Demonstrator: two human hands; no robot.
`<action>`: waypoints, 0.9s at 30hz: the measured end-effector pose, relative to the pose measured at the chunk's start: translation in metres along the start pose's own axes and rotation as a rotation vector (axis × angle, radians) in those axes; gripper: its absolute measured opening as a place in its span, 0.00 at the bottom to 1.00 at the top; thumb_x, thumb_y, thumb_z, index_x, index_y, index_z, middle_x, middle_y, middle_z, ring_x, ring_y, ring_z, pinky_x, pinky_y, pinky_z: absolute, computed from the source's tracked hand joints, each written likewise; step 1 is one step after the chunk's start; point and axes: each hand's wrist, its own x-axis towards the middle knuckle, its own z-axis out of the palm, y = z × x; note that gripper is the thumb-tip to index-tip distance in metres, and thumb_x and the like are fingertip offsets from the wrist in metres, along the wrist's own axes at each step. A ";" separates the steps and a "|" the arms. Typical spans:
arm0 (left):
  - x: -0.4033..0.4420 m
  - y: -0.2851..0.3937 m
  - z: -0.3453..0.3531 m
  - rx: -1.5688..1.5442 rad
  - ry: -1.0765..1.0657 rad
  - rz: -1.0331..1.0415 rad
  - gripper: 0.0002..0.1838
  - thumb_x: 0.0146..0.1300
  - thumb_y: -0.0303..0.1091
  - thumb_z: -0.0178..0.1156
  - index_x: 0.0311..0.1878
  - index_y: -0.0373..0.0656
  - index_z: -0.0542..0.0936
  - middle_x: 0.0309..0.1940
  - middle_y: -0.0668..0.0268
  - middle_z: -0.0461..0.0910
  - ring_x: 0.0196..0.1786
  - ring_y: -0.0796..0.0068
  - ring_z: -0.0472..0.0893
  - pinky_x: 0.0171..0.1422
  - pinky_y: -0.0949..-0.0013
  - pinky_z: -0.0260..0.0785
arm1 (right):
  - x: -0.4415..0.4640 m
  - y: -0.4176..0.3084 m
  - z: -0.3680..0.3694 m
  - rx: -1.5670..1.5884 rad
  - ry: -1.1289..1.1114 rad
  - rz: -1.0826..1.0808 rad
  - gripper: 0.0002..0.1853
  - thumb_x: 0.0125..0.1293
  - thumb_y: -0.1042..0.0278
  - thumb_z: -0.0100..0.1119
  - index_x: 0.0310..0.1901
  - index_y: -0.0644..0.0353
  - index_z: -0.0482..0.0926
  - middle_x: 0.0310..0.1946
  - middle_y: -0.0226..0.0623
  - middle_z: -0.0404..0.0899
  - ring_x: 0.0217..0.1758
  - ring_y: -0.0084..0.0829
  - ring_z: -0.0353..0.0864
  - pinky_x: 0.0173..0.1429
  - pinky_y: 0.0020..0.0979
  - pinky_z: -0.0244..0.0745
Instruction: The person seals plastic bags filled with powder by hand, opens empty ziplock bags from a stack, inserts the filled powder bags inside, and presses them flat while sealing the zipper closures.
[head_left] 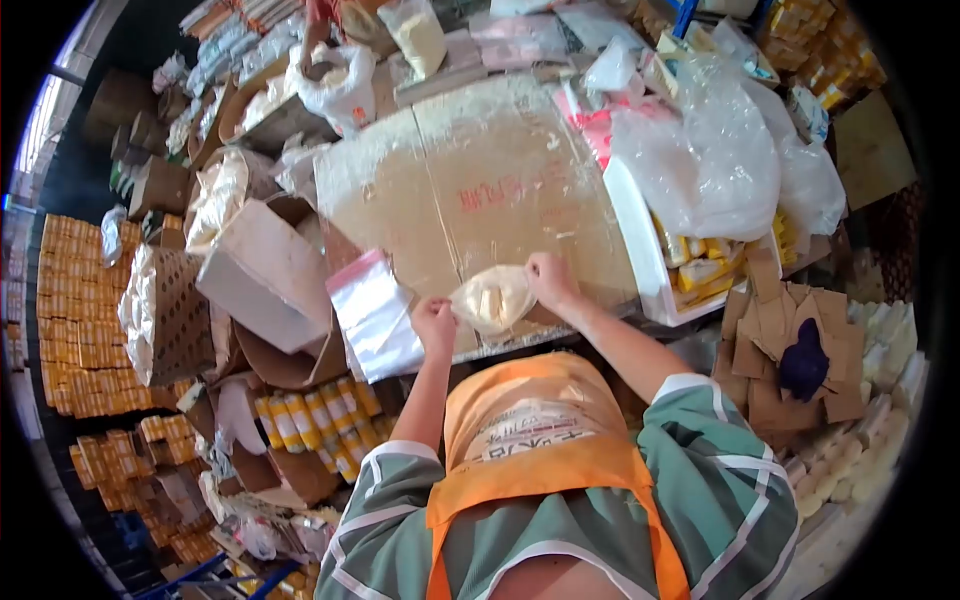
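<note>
Between my two hands is a small clear plastic bag (pixel 494 303) with pale, cream-coloured contents, resting at the near edge of a cardboard-covered table (pixel 480 180). My left hand (pixel 434 322) is closed, pinching the bag's left corner. At the opposite upper corner, my right hand (pixel 549 279) also grips the bag with curled fingers. Just left of my left hand lies a stack of flat clear bags (pixel 375 315) with a pink top edge. What exactly the filled bag contains is too indistinct to name.
A white foam box (pixel 640 250) holding yellow packets stands at the table's right, with a large clear plastic bag (pixel 700 150) over it. Open cardboard boxes (pixel 265 275) crowd the left side. A white carrier bag (pixel 338 88) and a bag of pale powder (pixel 415 38) sit at the back.
</note>
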 end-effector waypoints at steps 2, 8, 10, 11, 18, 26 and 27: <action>0.013 -0.017 -0.001 0.085 0.037 0.148 0.06 0.58 0.25 0.55 0.29 0.35 0.81 0.16 0.63 0.78 0.16 0.76 0.77 0.20 0.72 0.66 | 0.011 0.007 0.005 0.001 -0.019 0.010 0.05 0.54 0.70 0.58 0.28 0.61 0.81 0.24 0.47 0.79 0.27 0.40 0.81 0.31 0.36 0.72; 0.035 -0.032 0.016 0.110 -0.037 -0.023 0.05 0.55 0.24 0.58 0.35 0.35 0.76 0.17 0.61 0.78 0.18 0.71 0.79 0.23 0.69 0.69 | 0.031 0.016 0.017 -0.002 -0.103 0.076 0.07 0.55 0.67 0.59 0.34 0.58 0.79 0.30 0.46 0.80 0.35 0.47 0.80 0.38 0.42 0.74; 0.032 -0.032 0.007 0.100 -0.040 -0.063 0.06 0.54 0.23 0.58 0.36 0.36 0.75 0.17 0.61 0.78 0.18 0.72 0.79 0.23 0.69 0.69 | 0.004 -0.006 0.002 0.056 -0.122 0.119 0.08 0.54 0.67 0.60 0.36 0.57 0.79 0.34 0.44 0.81 0.38 0.46 0.81 0.42 0.41 0.74; 0.040 -0.029 0.008 0.071 -0.035 -0.062 0.07 0.54 0.23 0.58 0.37 0.36 0.74 0.18 0.61 0.78 0.17 0.72 0.78 0.23 0.68 0.69 | 0.003 -0.014 -0.012 -0.053 -0.133 -0.245 0.10 0.53 0.65 0.61 0.38 0.56 0.79 0.41 0.42 0.79 0.44 0.44 0.79 0.48 0.41 0.73; 0.033 -0.012 -0.009 0.409 -0.069 0.166 0.09 0.52 0.22 0.56 0.38 0.39 0.73 0.32 0.56 0.80 0.36 0.63 0.82 0.35 0.63 0.73 | 0.034 0.013 -0.004 -0.518 -0.414 -0.562 0.09 0.48 0.65 0.61 0.33 0.49 0.85 0.50 0.37 0.76 0.59 0.39 0.71 0.63 0.39 0.63; 0.052 0.004 -0.012 0.990 -0.588 0.868 0.27 0.46 0.27 0.59 0.55 0.55 0.80 0.64 0.62 0.67 0.67 0.58 0.64 0.67 0.50 0.58 | 0.028 -0.002 -0.002 -0.699 -0.612 -0.504 0.12 0.57 0.64 0.56 0.42 0.47 0.84 0.52 0.39 0.73 0.60 0.39 0.69 0.60 0.40 0.65; 0.059 0.001 -0.002 0.983 -0.593 0.863 0.27 0.46 0.27 0.59 0.55 0.55 0.80 0.64 0.62 0.67 0.67 0.58 0.64 0.67 0.50 0.58 | 0.026 -0.001 0.006 -0.703 -0.620 -0.500 0.12 0.57 0.64 0.56 0.42 0.47 0.84 0.52 0.39 0.73 0.60 0.39 0.69 0.60 0.40 0.65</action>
